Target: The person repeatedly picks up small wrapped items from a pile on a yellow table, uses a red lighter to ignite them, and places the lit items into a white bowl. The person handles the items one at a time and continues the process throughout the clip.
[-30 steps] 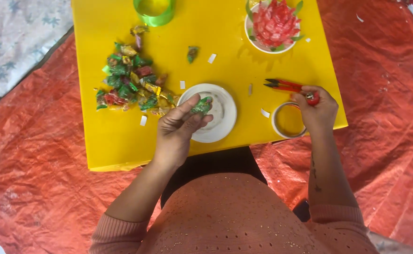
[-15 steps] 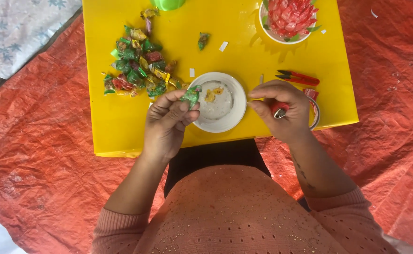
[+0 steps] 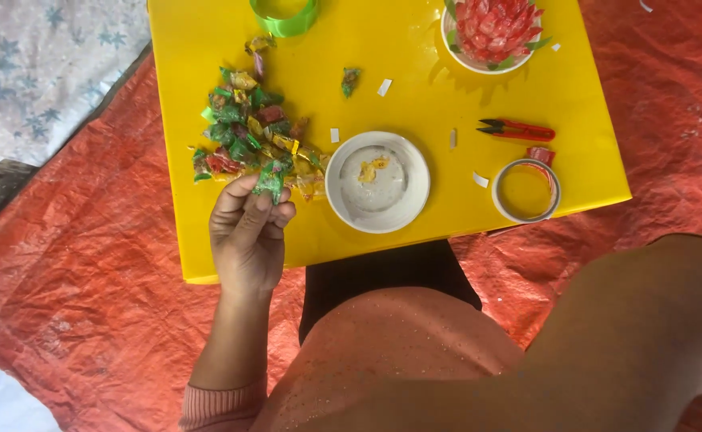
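Presently left hand (image 3: 247, 236) pinches green candy (image 3: 272, 179) — wrapper pile (image 3: 251, 136) just beyond fingertips; right hand's grip cannot be told, forearm only.

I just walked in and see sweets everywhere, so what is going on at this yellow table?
A person sits at a low yellow table. Their left hand pinches a green wrapped candy at the edge of a pile of wrapped candies. Their right arm is raised close to the camera, and its hand is out of view. Beside the pile sits a white dish, with red snips, a tape roll and a bowl of red candies further right.
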